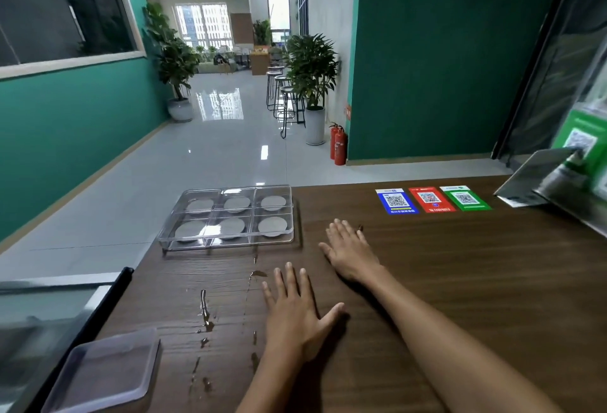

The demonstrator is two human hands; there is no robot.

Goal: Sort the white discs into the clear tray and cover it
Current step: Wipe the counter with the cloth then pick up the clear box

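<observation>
A clear tray (164, 237) with a clear lid on top stands at the far left of the wooden table. Its compartments each hold one white disc (272, 226); there are several. My left hand (294, 309) lies flat on the table, palm down, fingers spread, nearer to me than the tray. My right hand (349, 246) also rests flat and empty, just right of the tray and not touching it.
A frosted plastic container (105, 370) sits at the near left table corner. Spilled liquid streaks (205, 310) run along the wooden table (460, 281). Three QR code stickers (430, 199) lie at the far right, beside a tilted metal stand (538, 179). The table's left edge drops to the floor.
</observation>
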